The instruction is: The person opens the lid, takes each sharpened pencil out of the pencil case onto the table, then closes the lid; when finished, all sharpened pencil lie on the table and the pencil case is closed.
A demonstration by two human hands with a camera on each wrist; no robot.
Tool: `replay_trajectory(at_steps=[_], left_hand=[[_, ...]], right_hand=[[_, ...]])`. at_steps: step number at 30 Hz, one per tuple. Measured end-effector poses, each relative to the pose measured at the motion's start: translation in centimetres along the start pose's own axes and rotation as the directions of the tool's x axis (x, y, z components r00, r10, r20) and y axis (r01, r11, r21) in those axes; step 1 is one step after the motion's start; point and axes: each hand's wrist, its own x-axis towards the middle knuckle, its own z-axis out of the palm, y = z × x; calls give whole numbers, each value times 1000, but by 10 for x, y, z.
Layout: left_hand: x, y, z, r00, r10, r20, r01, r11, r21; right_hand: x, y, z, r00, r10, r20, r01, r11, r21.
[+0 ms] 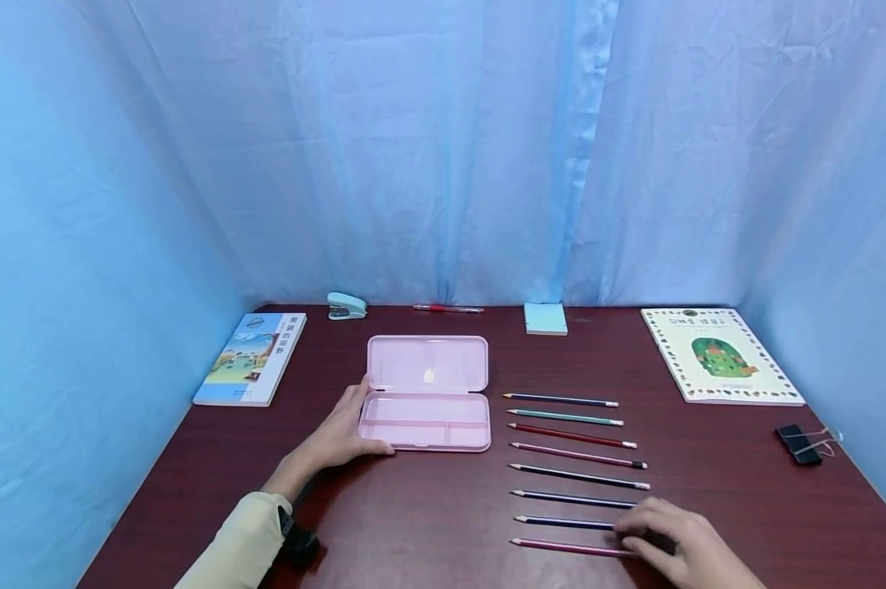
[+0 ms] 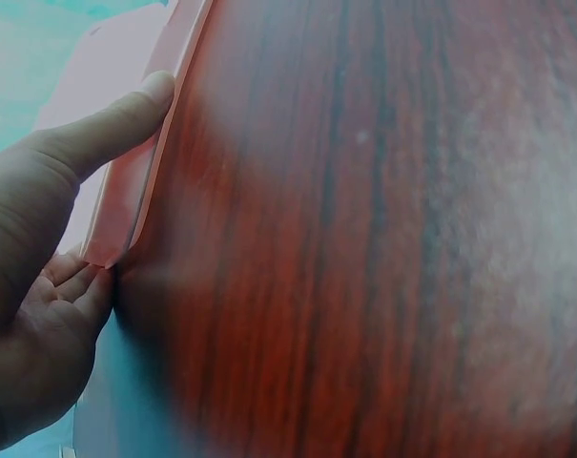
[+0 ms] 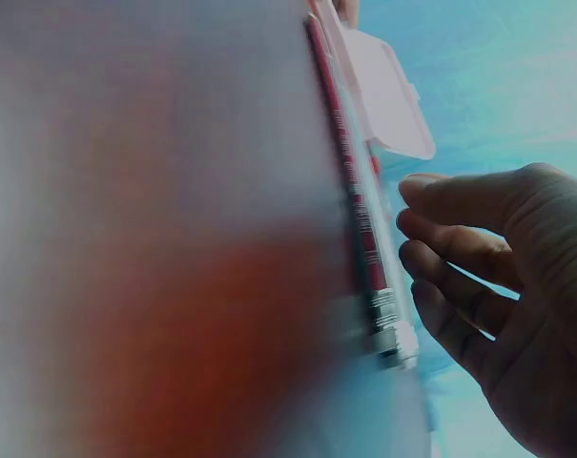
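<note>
A pink pencil case (image 1: 424, 449) lies with its lid raised toward the back, its compartments bare. My left hand (image 1: 343, 429) grips its left end, thumb along the front wall; the left wrist view has the thumb (image 2: 112, 129) on the case wall and the other fingers round the corner. Right of the case several pencils lie in a column, tips pointing left. Over the eraser ends of the nearest ones is my right hand (image 1: 671, 536), fingers loosely bent, close to a magenta pencil (image 1: 568, 546) and a dark blue pencil (image 1: 564, 522). Nothing shows between its fingers (image 3: 460, 243).
A book (image 1: 251, 360) lies at the left, another book (image 1: 722, 356) at the right with a black binder clip (image 1: 799, 444) in front of it. Along the back are a stapler (image 1: 347, 307), a red pen (image 1: 448, 309) and a sticky-note pad (image 1: 546, 319). Blue curtains surround the table.
</note>
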Motion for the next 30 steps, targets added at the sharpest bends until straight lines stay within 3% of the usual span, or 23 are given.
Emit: replay_trajectory(at_steps=[2, 6, 13, 19, 24, 30], left_hand=[[0, 0, 0, 1000, -5, -1, 5, 1000, -1], [0, 0, -1, 1000, -6, -3, 6, 1000, 6], [0, -1, -1, 1000, 17, -6, -17, 1000, -8], [1, 0, -1, 1000, 29, -5, -29, 1000, 3], [1, 0, -1, 1000, -4, 8, 4, 1000, 9], [0, 1, -1, 1000, -9, -1, 9, 1000, -3]], right_hand=[[14, -4, -5, 999, 32, -31, -33, 999, -37], [50, -5, -7, 997, 5, -83, -9, 999, -41], [122, 6, 9, 996, 90, -6, -90, 995, 32], [177, 18, 35, 981, 190, 37, -193, 972, 133], [211, 28, 59, 942, 334, 21, -330, 917, 223], [239, 35, 77, 864, 498, 76, -496, 812, 309]])
